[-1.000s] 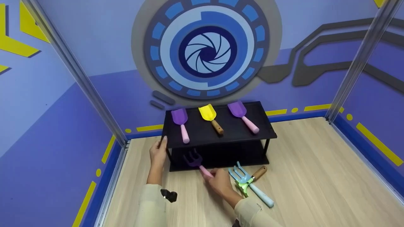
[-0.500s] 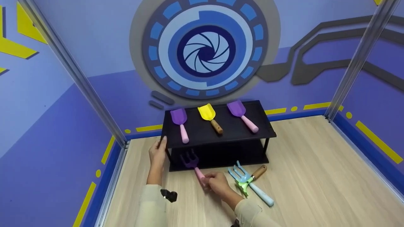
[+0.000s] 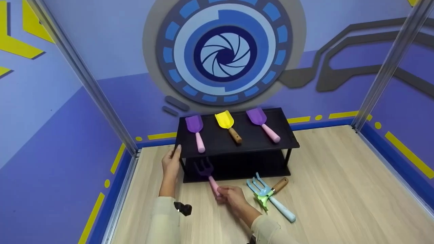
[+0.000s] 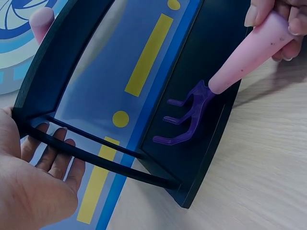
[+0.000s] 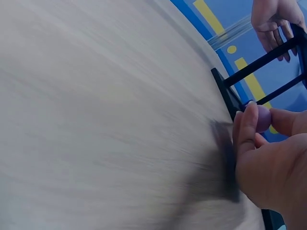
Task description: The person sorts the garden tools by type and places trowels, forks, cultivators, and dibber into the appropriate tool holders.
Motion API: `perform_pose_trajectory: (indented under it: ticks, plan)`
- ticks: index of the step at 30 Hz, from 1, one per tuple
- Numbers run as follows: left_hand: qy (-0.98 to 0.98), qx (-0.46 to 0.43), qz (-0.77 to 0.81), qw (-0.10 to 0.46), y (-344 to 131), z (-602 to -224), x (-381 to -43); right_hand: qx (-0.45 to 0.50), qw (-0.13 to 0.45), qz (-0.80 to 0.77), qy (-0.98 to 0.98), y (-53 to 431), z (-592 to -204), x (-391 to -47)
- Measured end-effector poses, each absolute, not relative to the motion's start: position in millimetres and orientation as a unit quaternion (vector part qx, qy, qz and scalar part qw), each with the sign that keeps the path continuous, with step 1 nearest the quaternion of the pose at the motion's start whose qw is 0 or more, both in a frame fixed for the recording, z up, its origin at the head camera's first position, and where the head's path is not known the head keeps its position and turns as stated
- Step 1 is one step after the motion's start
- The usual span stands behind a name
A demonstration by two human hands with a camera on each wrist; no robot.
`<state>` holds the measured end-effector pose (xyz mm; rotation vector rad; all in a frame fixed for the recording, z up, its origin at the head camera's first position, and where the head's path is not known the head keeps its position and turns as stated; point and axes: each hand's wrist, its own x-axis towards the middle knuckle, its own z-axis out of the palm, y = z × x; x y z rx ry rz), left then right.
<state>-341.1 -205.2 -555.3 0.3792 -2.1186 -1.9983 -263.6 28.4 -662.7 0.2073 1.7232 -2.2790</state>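
My right hand [image 3: 234, 199] pinches the pink handle of a purple hand fork [image 3: 213, 181] between thumb and fingers. The fork's three tines [image 4: 180, 120] reach over the lower tier of a black two-tier rack [image 3: 234, 149], while the handle sticks out past its front edge. At the rack's left end, my left hand [image 3: 170, 162] holds the upper tier's corner, thumb on top and fingers beneath. In the left wrist view those fingers pass behind the end posts. In the right wrist view only the rounded handle end [image 5: 263, 119] shows between the fingers.
On the upper tier lie a purple scoop [image 3: 194, 124] at left, a yellow scoop [image 3: 225, 120] mid-way and another purple scoop [image 3: 257, 117] at right. A light-blue hand fork [image 3: 283, 209] crosses a green tool with a wooden handle [image 3: 280, 185] on the table. Patterned panels [image 3: 115, 108] stand behind.
The purple hand fork has shifted slightly left and further over the lower tier, its handle turned more upright in the head view. My left hand keeps its place on the rack.
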Motion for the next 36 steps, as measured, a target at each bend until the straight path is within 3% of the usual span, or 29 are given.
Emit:
perform_pose_trajectory:
  ticks: [36]
  plan:
    - [-0.719, 0.129, -0.679, 0.08, -207, -558, -341, 0.014, 0.047, -0.719, 0.693, -2, -685, -270]
